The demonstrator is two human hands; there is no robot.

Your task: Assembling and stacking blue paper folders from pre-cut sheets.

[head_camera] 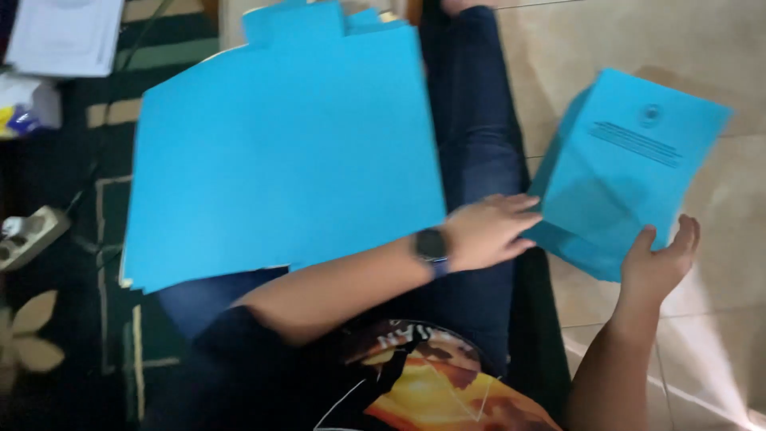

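**Blue booklets sorted on a lap and on the tiled floor**

A person sits with legs in dark blue jeans (479, 136) stretched out, looking down at two lots of bright blue paper. On the left thigh rests a large stack of blue sheets (279, 152), its edges fanned a little at the top and at the lower left corner, where paler pages show beneath. The stack overhangs the leg toward a dark green rug (112, 207) with cream lines.

The left hand (488, 230) crosses over the lap toward the person's right side. It wears a dark wristwatch (432, 246), and its fingers lie spread and flat, their tips touching the near edge of a smaller blue booklet (630, 168). The grip here is loose, a press rather than a clench.

The right hand (658, 259) holds that same booklet from below at its lower corner, thumb up along the cover and fingers curled behind it, so the grip is closed on the booklet. The booklet is tilted, with dark print and a round emblem near its top, and hangs above the beige tiled floor (718, 72), just beside the right leg.

At the far left lie a white power strip (28, 235) and some white papers (68, 36), well apart from both hands.
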